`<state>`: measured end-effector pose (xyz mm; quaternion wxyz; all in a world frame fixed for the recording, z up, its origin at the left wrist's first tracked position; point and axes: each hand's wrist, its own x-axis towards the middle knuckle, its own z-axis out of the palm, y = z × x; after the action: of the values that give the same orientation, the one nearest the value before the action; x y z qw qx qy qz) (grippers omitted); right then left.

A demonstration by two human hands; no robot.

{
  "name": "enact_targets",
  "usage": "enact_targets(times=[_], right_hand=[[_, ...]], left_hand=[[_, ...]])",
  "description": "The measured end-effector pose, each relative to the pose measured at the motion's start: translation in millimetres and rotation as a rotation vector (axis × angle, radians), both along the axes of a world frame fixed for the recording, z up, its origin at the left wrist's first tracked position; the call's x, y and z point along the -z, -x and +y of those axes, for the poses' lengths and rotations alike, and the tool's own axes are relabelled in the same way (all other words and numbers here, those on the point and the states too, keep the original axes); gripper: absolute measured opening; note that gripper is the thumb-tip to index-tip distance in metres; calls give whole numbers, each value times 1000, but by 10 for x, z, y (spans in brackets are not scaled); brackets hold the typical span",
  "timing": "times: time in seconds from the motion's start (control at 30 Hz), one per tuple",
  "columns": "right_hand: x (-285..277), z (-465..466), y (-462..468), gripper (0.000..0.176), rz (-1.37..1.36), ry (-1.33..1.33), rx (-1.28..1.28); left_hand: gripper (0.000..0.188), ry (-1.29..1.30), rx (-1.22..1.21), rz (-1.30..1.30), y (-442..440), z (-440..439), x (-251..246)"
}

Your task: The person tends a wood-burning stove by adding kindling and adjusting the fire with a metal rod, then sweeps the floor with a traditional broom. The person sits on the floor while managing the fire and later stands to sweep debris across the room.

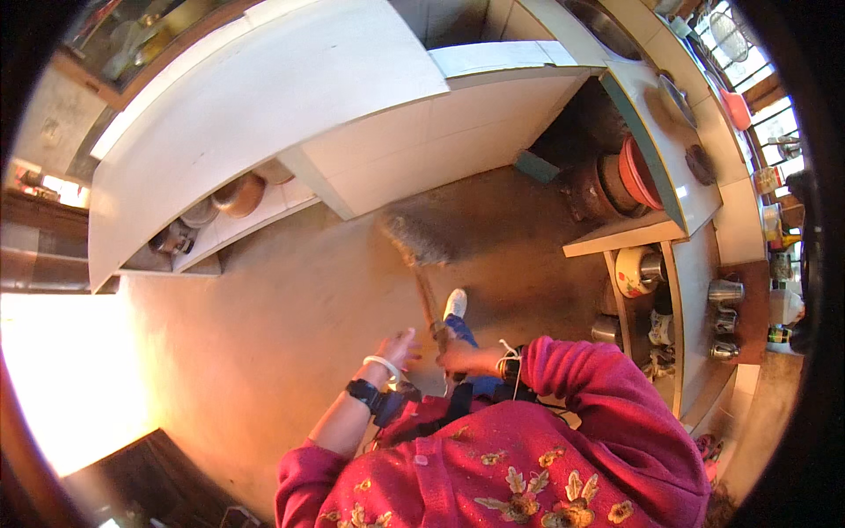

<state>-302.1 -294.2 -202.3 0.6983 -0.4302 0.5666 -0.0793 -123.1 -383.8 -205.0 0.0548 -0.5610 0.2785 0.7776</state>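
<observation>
A broom [419,241] with a greyish, blurred head touches or hovers just over the brown floor [297,310] in front of me. Its handle slants back towards my body. My right hand [457,356] is closed around the handle near my waist. Just left of the handle is my left hand [399,348], fingers spread and holding nothing; a pale bangle and a dark wristband are on that arm. Beyond the broom head stands the tiled side of a counter [422,138]. My white shoe [456,303] shows beside the handle.
A white countertop [264,86] curves along the far left, with metal pots [239,195] on the shelf beneath. At right, a red basin [639,173] sits under a counter, near shelves holding a floral enamel pot [632,270]. Bright light enters at far left; a dark object [158,482] lies lower left.
</observation>
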Motion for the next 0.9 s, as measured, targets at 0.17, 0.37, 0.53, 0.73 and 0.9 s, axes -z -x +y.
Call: enact_targets(times=[0.17, 0.37, 0.53, 0.73, 0.9], right_hand=[[-186, 131, -1272, 43, -280, -128, 47], [-262, 84, -2007, 12, -448, -419, 26], [-644, 213, -1836, 10, -608, -561, 67], [-1223, 730, -542, 50, -452, -562, 147], [-1659, 1588, 705, 45, -397, -610, 680]], left_hand=[[34, -45, -455, 161, -900, 652, 328], [26, -170, -880, 217, -2050, 1105, 390], [26, -146, -999, 112, -1934, 1399, 53], [28, -119, -595, 403, -1187, 1727, -352], [33, -105, -472, 349, -825, 1937, -421]])
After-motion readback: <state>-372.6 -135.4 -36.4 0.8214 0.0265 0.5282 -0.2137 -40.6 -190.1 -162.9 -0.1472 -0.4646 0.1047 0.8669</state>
